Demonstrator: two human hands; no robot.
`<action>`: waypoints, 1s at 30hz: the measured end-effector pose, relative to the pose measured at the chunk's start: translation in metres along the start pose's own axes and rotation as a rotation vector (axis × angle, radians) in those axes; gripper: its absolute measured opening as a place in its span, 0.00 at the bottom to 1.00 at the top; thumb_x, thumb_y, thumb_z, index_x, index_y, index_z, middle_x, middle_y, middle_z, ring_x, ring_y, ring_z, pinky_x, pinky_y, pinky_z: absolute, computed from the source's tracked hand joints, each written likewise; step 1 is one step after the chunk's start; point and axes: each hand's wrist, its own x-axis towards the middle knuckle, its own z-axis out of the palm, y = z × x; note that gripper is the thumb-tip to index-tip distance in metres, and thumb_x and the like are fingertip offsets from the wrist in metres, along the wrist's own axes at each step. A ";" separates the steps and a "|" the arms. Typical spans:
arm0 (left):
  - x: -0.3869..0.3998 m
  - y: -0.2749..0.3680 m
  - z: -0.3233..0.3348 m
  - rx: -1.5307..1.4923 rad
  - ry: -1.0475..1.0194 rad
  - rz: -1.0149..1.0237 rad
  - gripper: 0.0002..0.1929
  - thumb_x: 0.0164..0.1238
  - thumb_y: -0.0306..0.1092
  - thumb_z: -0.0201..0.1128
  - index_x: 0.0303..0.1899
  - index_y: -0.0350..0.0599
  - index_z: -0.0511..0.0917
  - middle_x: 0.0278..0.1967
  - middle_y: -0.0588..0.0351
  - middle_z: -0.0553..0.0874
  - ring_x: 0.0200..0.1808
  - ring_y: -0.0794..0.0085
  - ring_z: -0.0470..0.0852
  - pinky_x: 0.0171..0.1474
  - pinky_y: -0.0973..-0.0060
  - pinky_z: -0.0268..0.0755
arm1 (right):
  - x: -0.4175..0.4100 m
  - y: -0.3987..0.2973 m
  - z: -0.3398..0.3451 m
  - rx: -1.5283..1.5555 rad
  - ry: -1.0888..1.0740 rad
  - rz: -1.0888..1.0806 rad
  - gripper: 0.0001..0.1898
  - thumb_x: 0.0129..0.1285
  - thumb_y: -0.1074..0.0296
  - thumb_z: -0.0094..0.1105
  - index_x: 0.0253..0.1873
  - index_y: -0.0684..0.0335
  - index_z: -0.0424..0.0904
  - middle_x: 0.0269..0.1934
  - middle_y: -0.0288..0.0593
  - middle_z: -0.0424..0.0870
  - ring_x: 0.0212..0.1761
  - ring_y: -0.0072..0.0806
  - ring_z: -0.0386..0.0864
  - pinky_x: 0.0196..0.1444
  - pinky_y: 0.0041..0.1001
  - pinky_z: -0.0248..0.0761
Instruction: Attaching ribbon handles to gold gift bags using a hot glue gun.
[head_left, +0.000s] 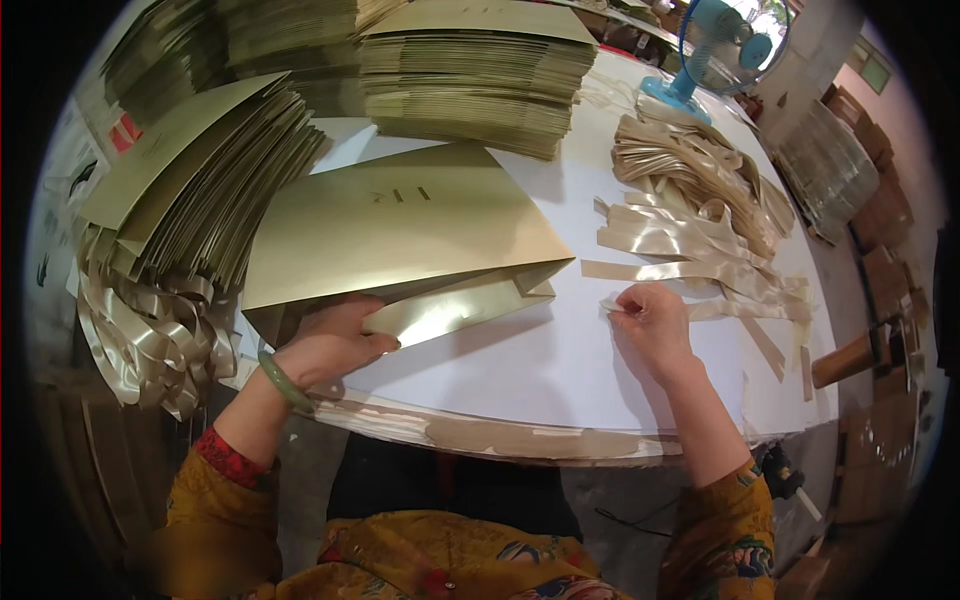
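Observation:
A gold paper bag (405, 225) lies on its side on the white tabletop, its mouth towards me. My left hand (341, 337) reaches into the mouth and grips the near panel's edge, thumb outside, fingers within. To the right of the bag, my right hand (649, 322) pinches the end of a cream satin ribbon (724, 309) between thumb and forefinger. More satin ribbon strips (660, 232) lie just beyond that hand. At the left, a fanned stack of gold bags (202, 187) has looped ribbons (150, 330) hanging from its near end.
Tall piles of folded gold bags (476, 82) stand at the back. A blue fan (679, 86) is at the far right, behind a thick bundle of ribbons (690, 165). Cardboard boxes (885, 277) stand beyond the table's right side. The table's worn front edge (495, 439) runs before me.

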 end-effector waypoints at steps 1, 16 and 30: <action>0.000 0.002 -0.001 -0.001 -0.003 -0.003 0.33 0.62 0.52 0.66 0.65 0.43 0.76 0.55 0.44 0.85 0.58 0.55 0.83 0.62 0.67 0.72 | -0.003 0.001 0.001 0.033 0.045 0.035 0.08 0.52 0.77 0.70 0.39 0.64 0.85 0.34 0.45 0.84 0.35 0.40 0.81 0.39 0.35 0.75; -0.001 0.007 -0.001 0.004 0.052 0.007 0.31 0.61 0.43 0.71 0.62 0.35 0.76 0.49 0.43 0.88 0.51 0.62 0.87 0.56 0.71 0.75 | 0.011 -0.002 -0.010 -0.387 0.456 -0.452 0.07 0.63 0.75 0.62 0.46 0.64 0.83 0.37 0.43 0.88 0.41 0.39 0.81 0.46 0.39 0.73; 0.005 0.012 0.004 -0.181 0.006 -0.061 0.34 0.68 0.57 0.61 0.62 0.34 0.75 0.47 0.46 0.86 0.50 0.65 0.82 0.55 0.70 0.71 | -0.028 -0.110 -0.002 0.932 -0.183 0.277 0.07 0.71 0.72 0.61 0.38 0.69 0.79 0.24 0.40 0.84 0.26 0.18 0.79 0.31 0.18 0.72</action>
